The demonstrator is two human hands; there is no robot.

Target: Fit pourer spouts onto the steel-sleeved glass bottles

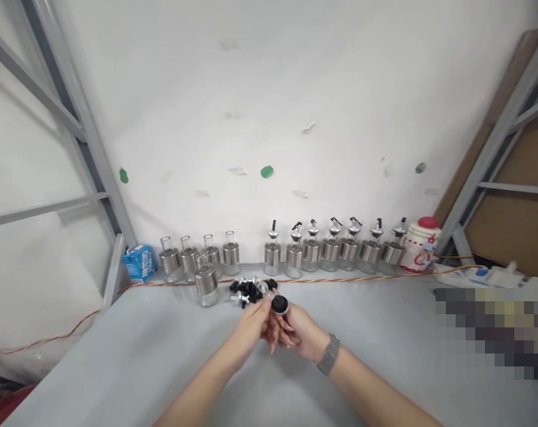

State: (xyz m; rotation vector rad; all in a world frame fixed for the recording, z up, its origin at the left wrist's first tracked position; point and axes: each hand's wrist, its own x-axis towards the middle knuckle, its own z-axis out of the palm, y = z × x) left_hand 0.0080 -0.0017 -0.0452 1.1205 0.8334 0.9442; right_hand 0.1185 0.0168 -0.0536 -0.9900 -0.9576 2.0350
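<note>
Both my hands meet over the table, close in front of the pile of parts. My right hand [302, 329], with a grey watch on the wrist, is closed around a pourer cap [279, 305]; its round black underside with a silver rim faces me. My left hand [253, 323] pinches at the same cap from the left, and its fingertips partly overlap the right fingers. Just beyond lies a heap of black, silver and white pourer parts [250, 290]. An uncapped glass bottle with a steel sleeve [206, 281] stands to the left of the heap.
More open bottles [189, 259] stand at the back left beside a blue carton [139, 264]. Several bottles with pourers [312, 254] line the back right, ending at a white and red jar [420, 244]. A twisted red-yellow wire [340, 279] crosses the table [118, 362].
</note>
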